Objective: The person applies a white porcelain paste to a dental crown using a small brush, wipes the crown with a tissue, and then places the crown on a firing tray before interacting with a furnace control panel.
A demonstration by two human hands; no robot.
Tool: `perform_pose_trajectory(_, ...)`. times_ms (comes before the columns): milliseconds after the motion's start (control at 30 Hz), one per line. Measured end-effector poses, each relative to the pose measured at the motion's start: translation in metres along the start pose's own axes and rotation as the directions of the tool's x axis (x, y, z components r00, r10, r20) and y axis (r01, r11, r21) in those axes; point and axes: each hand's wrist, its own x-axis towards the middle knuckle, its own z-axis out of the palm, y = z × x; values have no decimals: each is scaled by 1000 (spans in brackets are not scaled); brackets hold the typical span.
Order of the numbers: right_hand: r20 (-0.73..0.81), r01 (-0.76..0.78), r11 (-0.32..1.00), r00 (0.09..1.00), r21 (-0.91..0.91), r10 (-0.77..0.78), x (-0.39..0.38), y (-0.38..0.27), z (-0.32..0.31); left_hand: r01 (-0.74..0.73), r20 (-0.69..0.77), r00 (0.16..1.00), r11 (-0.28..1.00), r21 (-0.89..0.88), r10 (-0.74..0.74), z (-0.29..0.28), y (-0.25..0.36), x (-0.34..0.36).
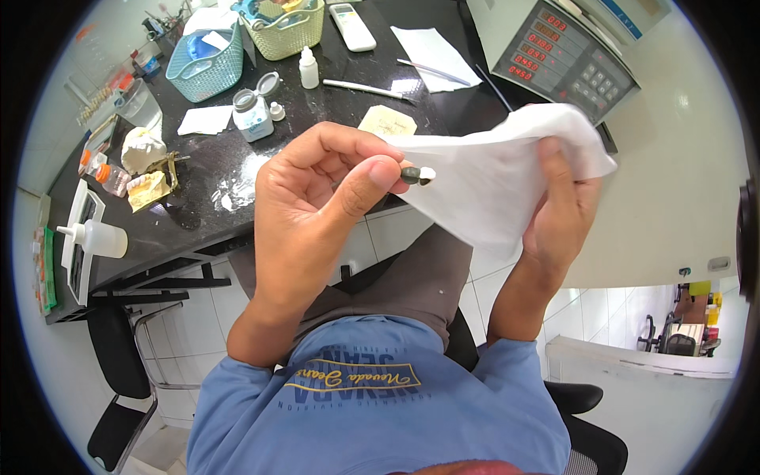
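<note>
Between the thumb and index finger of my left hand [317,194] is a small dental piece [412,175], dark grey-green with a white, tooth-like end. The fingertips hide part of it. My right hand [564,198] grips a white cloth or tissue [483,178], its fingers partly covered by the folds. The sheet stretches across to my left hand and hangs just behind the dental piece. I cannot tell whether the left fingers also pinch its corner. Both hands are raised in front of the black worktop [340,119].
A porcelain furnace-like machine [546,59] with red displays stands at the right. On the worktop are an open jar [252,117], a dropper bottle [309,70], a brush [368,89], plaster models [146,162], baskets [207,75], a squeeze bottle [103,239] and spilled white powder [237,186].
</note>
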Motion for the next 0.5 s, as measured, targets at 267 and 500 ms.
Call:
perform_pose_trajectory(267, -147, -76, 989, 988, -130, 56, -11, 30, -20, 140, -4, 990, 981, -134, -141, 24, -31, -18)
perform_pose_trajectory(500, -209, -260, 961, 939, 90, 273, -15, 23, -34, 133, 176, 975, 991, 29, -136, 33, -67, -3)
